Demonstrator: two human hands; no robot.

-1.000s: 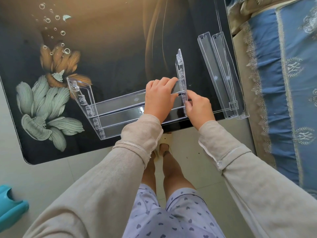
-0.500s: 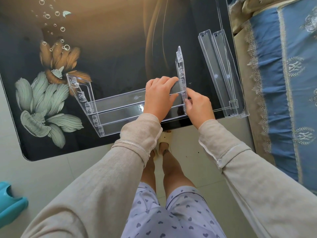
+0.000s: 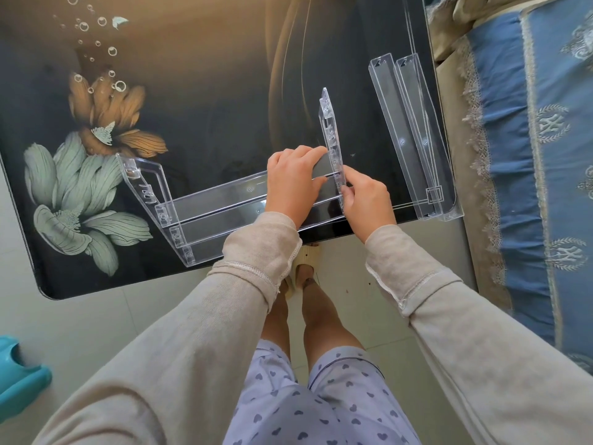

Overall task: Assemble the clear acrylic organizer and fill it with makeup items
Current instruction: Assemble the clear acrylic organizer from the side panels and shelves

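The half-built organizer (image 3: 208,207) stands on the dark, flower-printed desk (image 3: 208,91), close to its 6 o'clock edge. Both grips work at the organizer's 3 o'clock end.

The left grip (image 3: 293,184) is curled over the 3 o'clock end of the upper tray (image 3: 221,195). Its fingers wrap the tray's top edge and its fingertips reach the right side panel (image 3: 329,123). The right grip (image 3: 369,200) sits just at 3 o'clock of that panel and pinches its lower part from the outside between thumb and fingers. The panel stands upright on its long edge, running from 12 to 6 o'clock between the two grips, and its upper half rises free above them.

From the grips the long clear trays run towards 9 o'clock, stepped one below the other. There they slot into the left side panel (image 3: 141,184), which leans outward. Only the dark desk shows through the trays' clear floors.

Two spare trays (image 3: 404,133) lie side by side, touching, well apart from the organizer at 3 o'clock of the right grip. They lie along the desk's 3 o'clock edge, and the desk shows through them too.

Beyond that edge is a bed (image 3: 513,155) with a blue patterned cover. A teal plastic object (image 3: 19,380) sits on the floor at 8 o'clock.
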